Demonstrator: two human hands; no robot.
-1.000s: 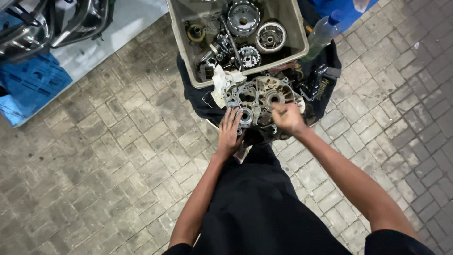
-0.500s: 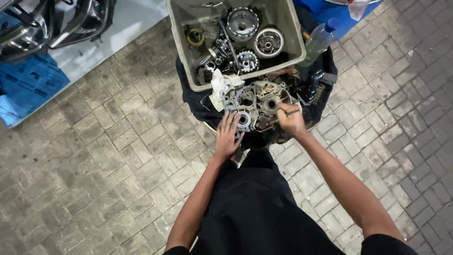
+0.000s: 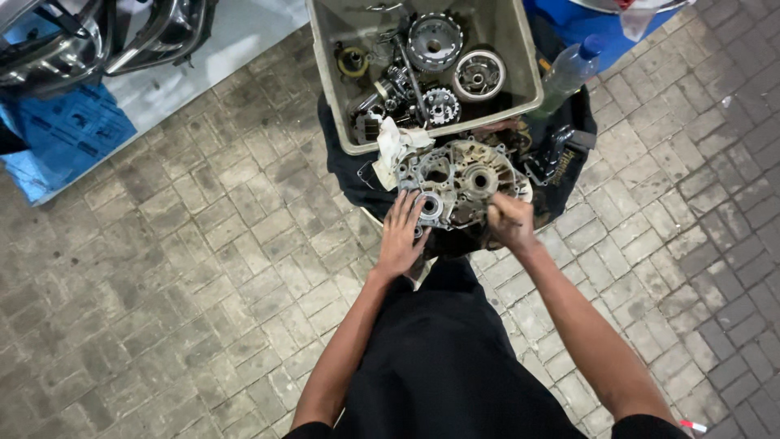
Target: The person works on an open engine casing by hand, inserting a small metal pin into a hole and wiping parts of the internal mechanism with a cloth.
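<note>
**Bare hands on an engine case over a brick-paved floor**

Grey paving bricks [image 3: 187, 268], laid in an interlocking pattern and dulled with dirt, cover the ground from the left edge to the right. At far left, curved chrome parts [image 3: 97, 36] gleam above a crumpled blue sheet [image 3: 69, 134] and a pale flat board [image 3: 203, 57]. Toward the middle, a beige plastic tub [image 3: 329, 89] with square walls holds round toothed gears [image 3: 435, 41], ringed drums and small greasy metal pieces. Just near of it, a crumpled off-white rag [image 3: 394, 146] lies against a cast metal engine case [image 3: 459, 183], rough, grey and pierced by round bearing holes, which rests on a black cloth [image 3: 345, 175] spread over the bricks. The left hand [image 3: 402, 240] lies flat on the near left edge of the case, fingers spread wide and touching the metal beside a bearing ring. The right hand [image 3: 510, 221] is curled closed around a thin dark tool whose kind cannot be told, set against the near right side of the case. Farther right, a clear plastic bottle [image 3: 569, 73] with a blue cap leans beside the tub, against a blue container [image 3: 593, 20] at the far right.
</note>
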